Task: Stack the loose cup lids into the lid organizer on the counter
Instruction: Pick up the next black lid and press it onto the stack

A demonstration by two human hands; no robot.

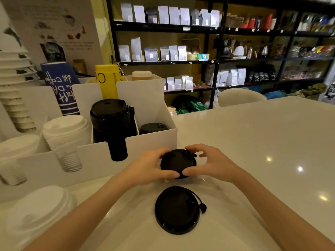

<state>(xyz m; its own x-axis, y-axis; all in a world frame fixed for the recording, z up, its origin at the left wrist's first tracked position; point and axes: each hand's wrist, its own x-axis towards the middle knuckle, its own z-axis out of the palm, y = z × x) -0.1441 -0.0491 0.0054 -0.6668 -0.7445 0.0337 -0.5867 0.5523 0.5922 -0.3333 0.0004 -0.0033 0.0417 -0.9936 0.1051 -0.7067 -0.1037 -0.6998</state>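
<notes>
A black cup lid [178, 163] sits between both hands just above the white counter. My left hand [148, 167] grips its left edge and my right hand [208, 163] grips its right edge, thumbs at the front. A second black lid [176, 210] with a tethered plug lies flat on the counter, nearer to me. The white lid organizer [154, 140] stands to the left and behind. It holds a tall stack of black lids [110, 124], a short black stack [153, 128] in the right slot and white lid stacks [67, 140].
Paper cup stacks [16, 98], a blue printed cup sleeve stack [62, 87] and a yellow cup stack [107, 80] stand behind the organizer. More white lids [38, 214] sit at the near left. Dark shelves [217, 51] with bags and kettles line the back wall.
</notes>
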